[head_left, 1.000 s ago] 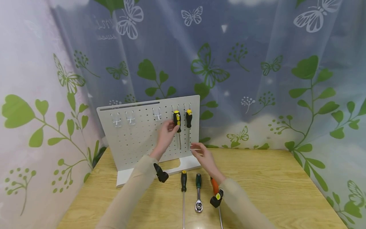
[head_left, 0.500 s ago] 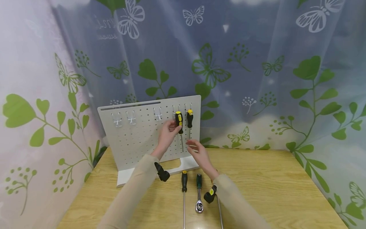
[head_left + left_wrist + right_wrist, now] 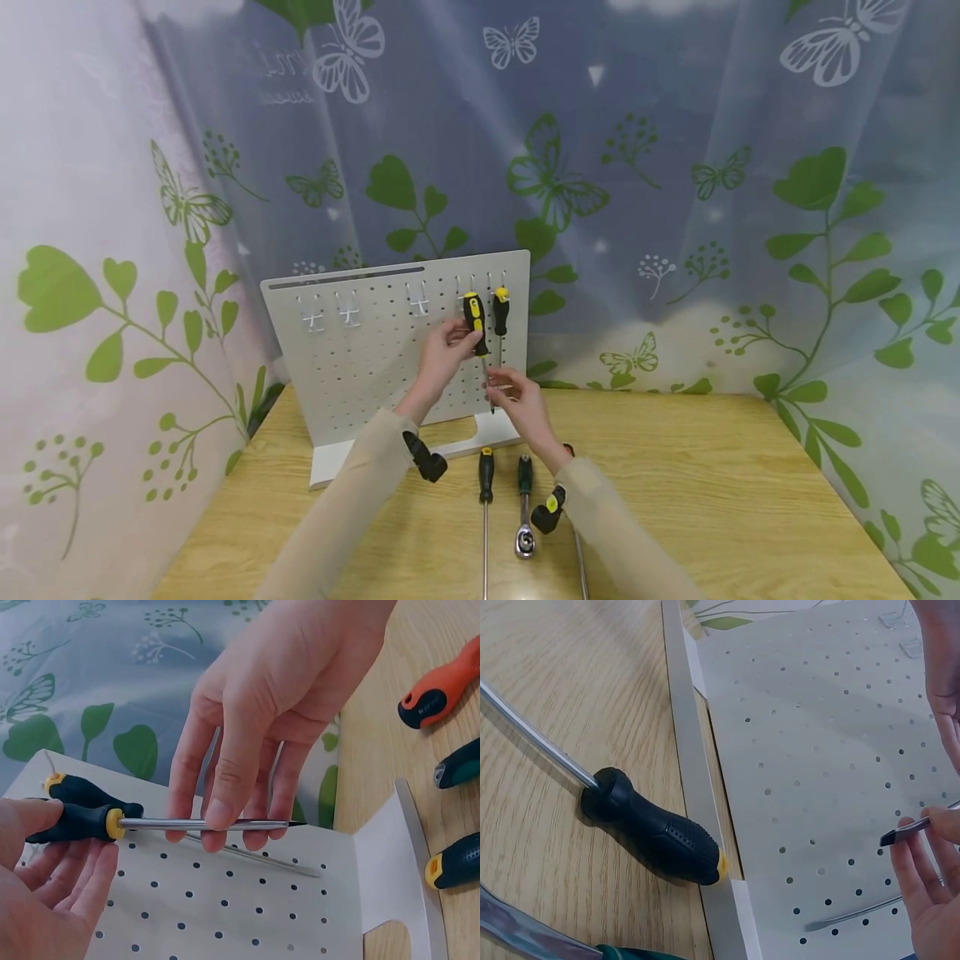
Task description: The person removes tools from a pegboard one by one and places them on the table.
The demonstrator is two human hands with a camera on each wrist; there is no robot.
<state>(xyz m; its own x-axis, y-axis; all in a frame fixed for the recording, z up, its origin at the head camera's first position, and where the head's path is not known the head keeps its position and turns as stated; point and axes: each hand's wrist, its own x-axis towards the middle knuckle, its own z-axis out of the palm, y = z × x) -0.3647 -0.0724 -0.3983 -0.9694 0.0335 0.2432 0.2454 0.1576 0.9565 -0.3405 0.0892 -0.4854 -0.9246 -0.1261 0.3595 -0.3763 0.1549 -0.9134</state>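
My left hand grips a black and yellow screwdriver by its handle, in front of the white pegboard. The blade points down and slightly right in the head view. Near the tip, my right hand pinches the steel shaft; the left wrist view shows its thumb on the near side and fingertips behind. A second black and yellow screwdriver hangs from a hook just to the right, its shaft lying along the board. The flat tip sticks out past my right fingers in the right wrist view.
Wire hooks stick out of the board's upper left. On the wooden table below lie a long black-handled screwdriver, a ratchet wrench and an orange-handled tool, partly behind my right forearm. A patterned curtain hangs behind.
My right hand has moved left from beside the hanging screwdriver and now pinches the held one's shaft. The held screwdriver has shifted right and down, its tip swinging right.
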